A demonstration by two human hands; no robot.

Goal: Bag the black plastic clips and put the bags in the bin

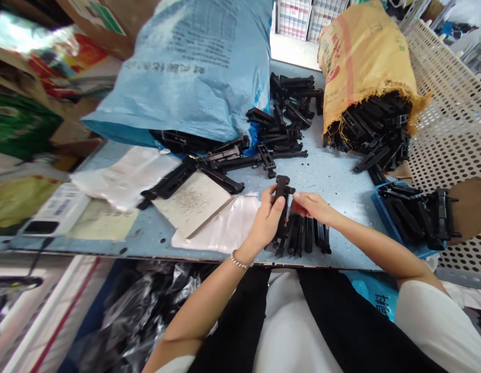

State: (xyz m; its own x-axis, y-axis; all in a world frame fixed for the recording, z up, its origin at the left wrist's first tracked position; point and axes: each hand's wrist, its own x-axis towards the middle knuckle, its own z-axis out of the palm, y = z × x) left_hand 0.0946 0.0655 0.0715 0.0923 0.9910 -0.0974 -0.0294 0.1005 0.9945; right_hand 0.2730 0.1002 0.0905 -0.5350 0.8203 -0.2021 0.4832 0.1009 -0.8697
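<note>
My left hand (266, 220) is wrapped round a long black plastic part (282, 190), held upright above the front of the table. My right hand (310, 205) is at the part's right side, its fingers pinched together close to a small knob there. Whether those fingertips hold anything is too small to make out. Just below my hands, several similar black parts (308, 235) lie side by side in a row near the table edge. A loose heap of such parts (277, 137) lies farther back.
A blue sack (201, 67) and a yellow sack (366, 57) of black parts stand at the back. At right are a blue basket (391, 223) and a perforated white crate (453, 119). A square board (191, 202) and clear plastic bags (220, 228) lie left.
</note>
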